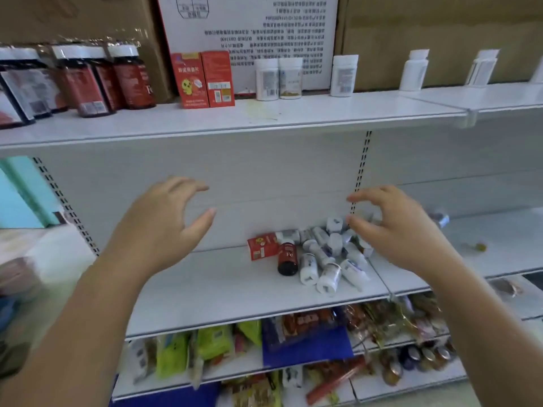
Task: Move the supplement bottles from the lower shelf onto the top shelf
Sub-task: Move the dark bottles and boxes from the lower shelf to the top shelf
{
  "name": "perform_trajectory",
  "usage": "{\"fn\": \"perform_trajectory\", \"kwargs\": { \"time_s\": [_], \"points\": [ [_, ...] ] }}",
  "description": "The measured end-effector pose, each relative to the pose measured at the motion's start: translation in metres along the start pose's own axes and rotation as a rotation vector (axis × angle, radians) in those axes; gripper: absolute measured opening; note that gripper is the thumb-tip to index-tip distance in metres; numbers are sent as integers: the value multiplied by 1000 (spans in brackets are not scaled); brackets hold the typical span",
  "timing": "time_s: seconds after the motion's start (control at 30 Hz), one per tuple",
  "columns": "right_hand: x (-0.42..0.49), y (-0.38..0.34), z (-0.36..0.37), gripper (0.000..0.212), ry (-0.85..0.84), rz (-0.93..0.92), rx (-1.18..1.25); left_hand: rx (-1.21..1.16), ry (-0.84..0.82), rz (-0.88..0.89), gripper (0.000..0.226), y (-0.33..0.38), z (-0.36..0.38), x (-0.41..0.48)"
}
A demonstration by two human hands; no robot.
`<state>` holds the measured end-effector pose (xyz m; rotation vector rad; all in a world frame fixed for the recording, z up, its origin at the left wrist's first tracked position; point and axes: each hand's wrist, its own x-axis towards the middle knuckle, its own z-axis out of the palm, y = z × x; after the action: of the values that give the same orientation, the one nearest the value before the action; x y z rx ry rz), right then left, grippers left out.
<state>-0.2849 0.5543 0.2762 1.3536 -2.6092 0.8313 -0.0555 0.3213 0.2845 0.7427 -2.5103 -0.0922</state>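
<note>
Several white supplement bottles [329, 259] lie in a heap on the lower shelf [205, 286], with a dark red-capped bottle [287, 258] and a small red box [262, 245] at their left. My left hand [164, 218] hovers empty above the shelf, left of the heap, fingers spread and curved. My right hand [393, 227] hangs over the heap's right side, fingers spread, holding nothing. On the top shelf [293, 113] stand three white bottles [279, 78], two red boxes [202, 79] and several dark red bottles [88, 80].
More white bottles [414, 70] stand spaced along the top shelf at the right. Cardboard cartons [440, 30] rise behind it. Below the lower shelf, shelves hold packed snack bags [211, 342]. A small yellow-green scrap [479, 247] lies on the right shelf section.
</note>
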Motion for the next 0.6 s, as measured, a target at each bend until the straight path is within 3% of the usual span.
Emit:
{"fn": "perform_trajectory", "kwargs": {
  "time_s": [0.1, 0.37, 0.6],
  "points": [
    [-9, 12, 45, 38, -51, 64, 68, -65, -94, -108, 45, -15, 52, -18],
    [4, 57, 174, 39, -204, 360, 330, -310, -335, -406, 47, -53, 192, -31],
    [85, 85, 268, 39, -261, 315, -5, -283, -476, -480, 60, -75, 295, 31]
  ]
}}
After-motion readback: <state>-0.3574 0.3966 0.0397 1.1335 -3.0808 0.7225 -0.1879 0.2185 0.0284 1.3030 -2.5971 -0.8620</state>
